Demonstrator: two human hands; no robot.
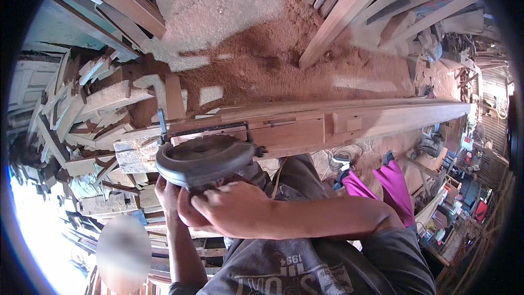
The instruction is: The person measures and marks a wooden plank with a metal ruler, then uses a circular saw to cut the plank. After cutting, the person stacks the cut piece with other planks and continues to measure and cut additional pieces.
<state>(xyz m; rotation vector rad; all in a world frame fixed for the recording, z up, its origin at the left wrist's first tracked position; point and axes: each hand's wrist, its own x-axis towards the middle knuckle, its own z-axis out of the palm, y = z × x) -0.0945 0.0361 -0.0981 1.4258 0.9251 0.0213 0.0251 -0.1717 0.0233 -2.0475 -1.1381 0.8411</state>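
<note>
A power tool with a round grey housing, resembling a circular saw point(204, 158), rests tilted over the left end of a long wooden beam point(295, 134). My right hand point(224, 205) is closed around its near side, the forearm crossing in front of my body. On the tool's left rear, my left hand point(170, 196) is wrapped against it, its fingers partly hidden by the housing. Along the beam's top, just beyond the tool, lies a thin black metal frame point(210, 129). Rectangular recesses are cut into the beam's face. The tool's underside is out of sight.
Scrap wood point(82, 114) is heaped at left. Sawdust point(262, 76) covers the ground beyond the beam, where planks point(349, 16) lean. A person in magenta trousers point(396, 188) is at right, near a cluttered bench point(453, 191). Another person point(124, 254), face blurred, is at lower left.
</note>
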